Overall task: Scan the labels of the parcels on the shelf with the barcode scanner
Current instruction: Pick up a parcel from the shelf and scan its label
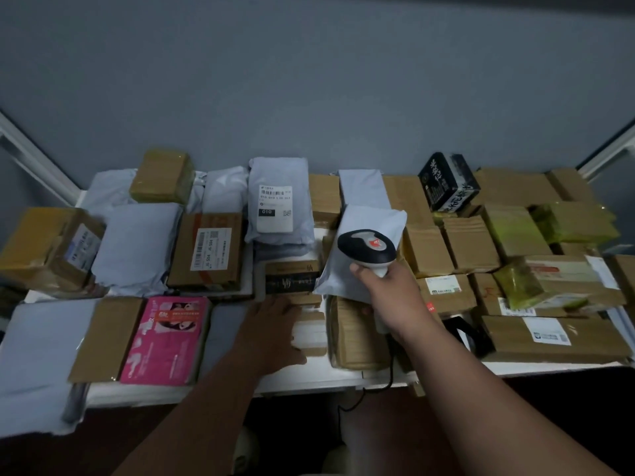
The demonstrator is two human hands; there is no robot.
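A plain grey-blue wall [309, 80] rises at the far side; white frame rails [31, 156] slant at left and right; dim light.

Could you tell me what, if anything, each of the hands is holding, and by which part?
The right hand grips the barcode scanner by its handle. The left hand holds nothing; it rests on a parcel.

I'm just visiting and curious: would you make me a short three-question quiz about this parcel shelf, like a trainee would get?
1. True or false: the right hand holds the barcode scanner.
2. What does the left hand rest on? A) the pink parcel B) small boxes at the shelf's front middle C) the black box
3. Fill in: the grey bag at the back carries a white label with a black patch reading ___.

Key: 1 true; 2 B; 3 010.
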